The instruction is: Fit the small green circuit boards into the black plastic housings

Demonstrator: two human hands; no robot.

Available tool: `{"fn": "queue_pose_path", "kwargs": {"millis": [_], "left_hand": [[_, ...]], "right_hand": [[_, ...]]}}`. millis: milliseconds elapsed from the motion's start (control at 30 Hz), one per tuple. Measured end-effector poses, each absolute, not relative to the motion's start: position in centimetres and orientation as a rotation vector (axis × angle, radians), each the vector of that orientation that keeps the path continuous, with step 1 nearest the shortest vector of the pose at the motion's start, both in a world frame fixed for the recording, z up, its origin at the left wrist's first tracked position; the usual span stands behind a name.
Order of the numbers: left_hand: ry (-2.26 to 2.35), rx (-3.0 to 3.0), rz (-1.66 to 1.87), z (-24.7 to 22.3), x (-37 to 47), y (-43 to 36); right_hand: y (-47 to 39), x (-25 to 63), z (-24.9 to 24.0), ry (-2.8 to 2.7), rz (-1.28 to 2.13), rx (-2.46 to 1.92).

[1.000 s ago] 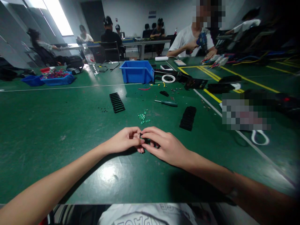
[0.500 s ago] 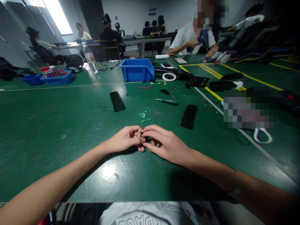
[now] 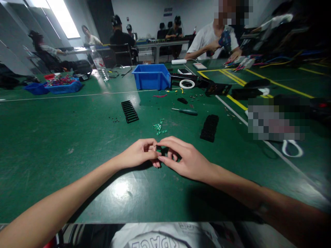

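Observation:
Between the fingertips of both hands is a small black part [image 3: 158, 148] with a bit of green on it; its kind is too small to make out. My left hand [image 3: 145, 152] pinches it from the left side. Thumb and forefinger of my right hand [image 3: 184, 157] close on its right side, and the other fingers curl beneath. Just beyond the hands lies a loose pile of small green circuit boards [image 3: 159, 126]. A black slotted frame [image 3: 129, 111] lies to the left of it, and a row of black parts [image 3: 209, 128] to the right.
Farther back lie a screwdriver [image 3: 187, 111], a blue bin [image 3: 150, 77] and a white ring [image 3: 187, 84]. A bottle [image 3: 99, 65] and blue trays [image 3: 63, 86] stand at the left. Across the table, a person [image 3: 212, 41] holds a power drill [image 3: 224, 43].
The fingers of my right hand have spread slightly, with the forefinger lifted, so more of the small black part and its green face shows. My left hand has stayed in place.

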State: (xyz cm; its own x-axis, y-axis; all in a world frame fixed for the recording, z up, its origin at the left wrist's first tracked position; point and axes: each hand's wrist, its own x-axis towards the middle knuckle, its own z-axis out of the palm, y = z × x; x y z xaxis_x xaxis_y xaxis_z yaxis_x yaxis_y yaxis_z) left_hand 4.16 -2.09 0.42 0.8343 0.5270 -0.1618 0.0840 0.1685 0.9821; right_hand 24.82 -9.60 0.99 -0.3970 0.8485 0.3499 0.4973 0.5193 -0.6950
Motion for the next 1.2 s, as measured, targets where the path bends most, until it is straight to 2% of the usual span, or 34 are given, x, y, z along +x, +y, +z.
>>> {"fn": "queue_pose_path", "kwargs": {"millis": [200,1200], "left_hand": [[0.518,1.366,0.342,0.27,4.11,-2.5],[0.559,1.445,0.28,0.21,4.01,-2.69]], "right_hand": [[-9.18,24.5,0.54,-1.833,0.749,-1.178],[-9.1,24.36,0.6,-1.859,0.957,-1.217]]}}
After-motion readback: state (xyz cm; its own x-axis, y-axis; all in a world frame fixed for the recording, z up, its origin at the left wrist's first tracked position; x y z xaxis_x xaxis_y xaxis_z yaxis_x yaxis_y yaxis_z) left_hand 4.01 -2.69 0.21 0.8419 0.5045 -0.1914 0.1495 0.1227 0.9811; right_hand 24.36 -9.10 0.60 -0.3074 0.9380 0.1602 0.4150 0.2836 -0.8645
